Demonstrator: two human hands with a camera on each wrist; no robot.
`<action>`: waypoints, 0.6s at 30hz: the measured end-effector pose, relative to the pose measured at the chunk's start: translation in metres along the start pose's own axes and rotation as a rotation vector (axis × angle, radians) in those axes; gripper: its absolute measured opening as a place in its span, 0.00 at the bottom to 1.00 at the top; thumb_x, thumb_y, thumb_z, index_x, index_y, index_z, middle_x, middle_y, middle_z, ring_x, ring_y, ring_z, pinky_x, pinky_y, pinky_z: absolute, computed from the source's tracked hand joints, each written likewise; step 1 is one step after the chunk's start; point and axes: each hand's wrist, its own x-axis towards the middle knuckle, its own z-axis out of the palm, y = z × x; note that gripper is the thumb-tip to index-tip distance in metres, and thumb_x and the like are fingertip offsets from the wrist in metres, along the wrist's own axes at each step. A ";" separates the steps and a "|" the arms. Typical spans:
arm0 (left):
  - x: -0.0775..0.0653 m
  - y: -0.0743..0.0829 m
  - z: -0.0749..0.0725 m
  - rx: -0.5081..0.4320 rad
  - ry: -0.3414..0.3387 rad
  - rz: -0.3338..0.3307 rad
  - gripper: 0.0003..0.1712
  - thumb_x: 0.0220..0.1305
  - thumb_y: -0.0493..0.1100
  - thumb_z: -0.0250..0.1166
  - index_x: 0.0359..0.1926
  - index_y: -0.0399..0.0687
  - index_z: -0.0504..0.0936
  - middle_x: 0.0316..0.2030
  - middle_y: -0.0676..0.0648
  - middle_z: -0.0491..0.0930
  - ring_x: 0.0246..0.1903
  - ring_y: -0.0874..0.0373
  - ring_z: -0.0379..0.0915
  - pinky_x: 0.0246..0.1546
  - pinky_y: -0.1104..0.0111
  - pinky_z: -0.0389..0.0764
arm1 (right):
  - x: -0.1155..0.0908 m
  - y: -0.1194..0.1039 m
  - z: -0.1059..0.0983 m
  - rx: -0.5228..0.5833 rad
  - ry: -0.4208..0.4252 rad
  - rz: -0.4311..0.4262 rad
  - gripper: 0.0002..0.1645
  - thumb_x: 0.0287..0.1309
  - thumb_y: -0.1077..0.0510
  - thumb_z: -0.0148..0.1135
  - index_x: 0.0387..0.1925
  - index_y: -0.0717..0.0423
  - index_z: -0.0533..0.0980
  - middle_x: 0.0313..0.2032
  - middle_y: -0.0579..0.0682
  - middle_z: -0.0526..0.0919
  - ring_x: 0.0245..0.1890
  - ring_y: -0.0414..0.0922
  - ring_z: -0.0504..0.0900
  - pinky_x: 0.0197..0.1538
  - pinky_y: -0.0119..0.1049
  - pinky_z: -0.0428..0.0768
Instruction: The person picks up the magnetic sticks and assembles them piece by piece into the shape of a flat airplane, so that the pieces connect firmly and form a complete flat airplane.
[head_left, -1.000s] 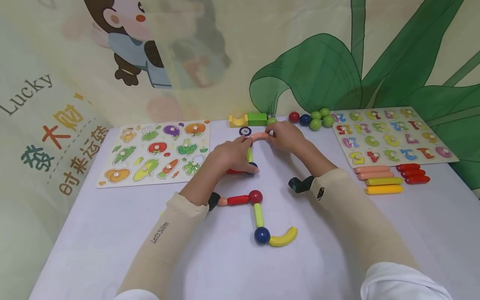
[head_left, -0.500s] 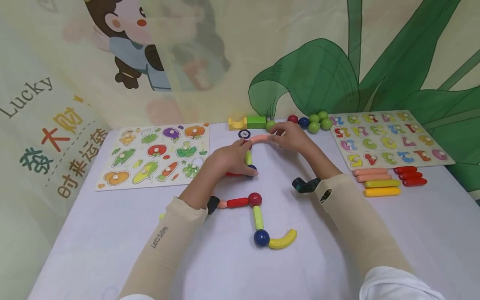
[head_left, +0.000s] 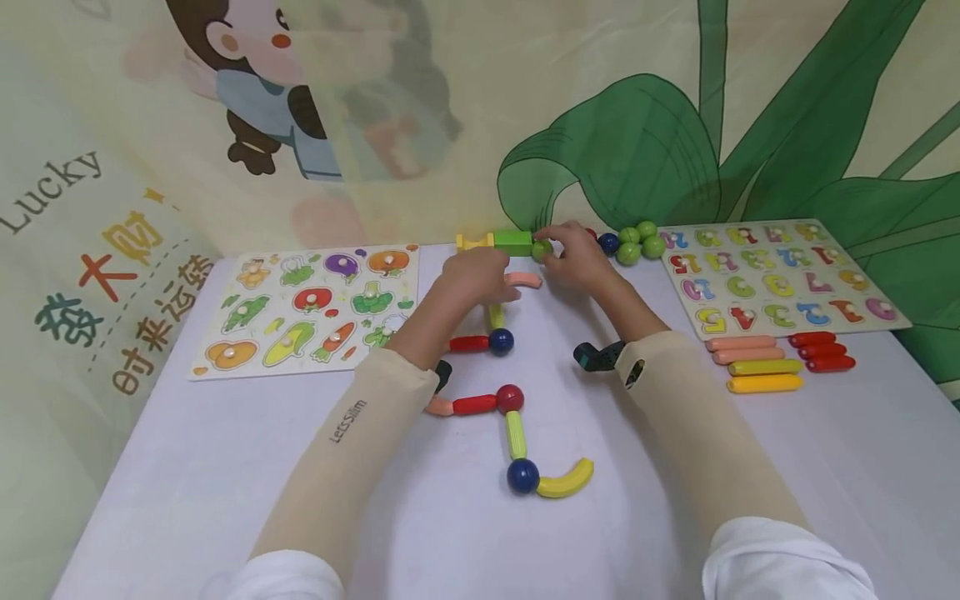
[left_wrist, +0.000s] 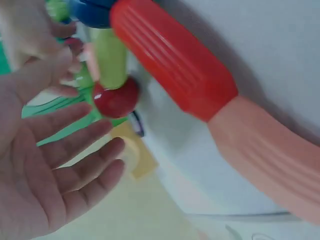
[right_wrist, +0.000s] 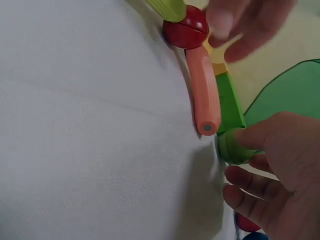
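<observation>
My right hand (head_left: pixel 577 258) is at a green ball (head_left: pixel 542 250) by the back of the table. Thumb and fingers bracket this ball in the right wrist view, the thumb overlapping its side. My left hand (left_wrist: pixel 75 165) holds nothing, its fingers spread apart near a red ball (left_wrist: pixel 117 97). That red ball joins a yellow-green stick (left_wrist: pixel 111 57) and a curved pink stick (right_wrist: pixel 204 92), whose far end is free. The yellow-green stick runs to a blue ball (head_left: pixel 501 342), which meets a red stick (head_left: pixel 468 343). In the head view my left hand hides the red ball.
A nearer chain has a red ball (head_left: pixel 510 398), a blue ball (head_left: pixel 523 477) and a curved yellow stick (head_left: pixel 566 479). Yellow (head_left: pixel 474 243) and green blocks (head_left: pixel 513 242) stand at the back. Vegetable (head_left: pixel 307 308) and number puzzle boards (head_left: pixel 780 279) flank; loose sticks (head_left: pixel 765 383) lie right.
My right hand has let go of the pink stick and moved back to the green ball. My left hand has come off the blue ball and moved up and back, its fingers opening.
</observation>
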 end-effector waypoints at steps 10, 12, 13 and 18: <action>0.031 0.001 0.014 0.052 0.105 -0.064 0.22 0.54 0.58 0.62 0.41 0.47 0.77 0.31 0.48 0.74 0.25 0.55 0.69 0.20 0.69 0.67 | 0.001 -0.006 0.001 -0.036 -0.042 -0.003 0.17 0.55 0.61 0.57 0.48 0.57 0.75 0.43 0.56 0.72 0.43 0.51 0.71 0.44 0.44 0.71; 0.032 0.000 0.015 0.048 0.123 -0.063 0.21 0.54 0.59 0.62 0.37 0.47 0.77 0.30 0.48 0.75 0.25 0.55 0.69 0.19 0.69 0.66 | -0.001 -0.006 -0.002 -0.027 -0.051 0.005 0.17 0.55 0.61 0.58 0.48 0.58 0.75 0.42 0.57 0.72 0.42 0.51 0.71 0.42 0.44 0.71; 0.032 0.000 0.016 0.043 0.129 -0.059 0.21 0.54 0.60 0.62 0.36 0.47 0.77 0.29 0.48 0.75 0.25 0.55 0.69 0.19 0.69 0.66 | -0.003 -0.005 -0.003 -0.023 -0.054 0.010 0.17 0.54 0.61 0.58 0.47 0.58 0.75 0.42 0.57 0.73 0.41 0.51 0.71 0.42 0.44 0.71; 0.033 0.001 0.018 0.014 0.132 -0.046 0.17 0.56 0.55 0.62 0.35 0.47 0.77 0.28 0.49 0.75 0.26 0.55 0.69 0.21 0.69 0.67 | -0.013 -0.004 -0.012 0.014 -0.113 0.096 0.18 0.51 0.60 0.62 0.46 0.58 0.75 0.38 0.57 0.74 0.37 0.51 0.72 0.39 0.42 0.71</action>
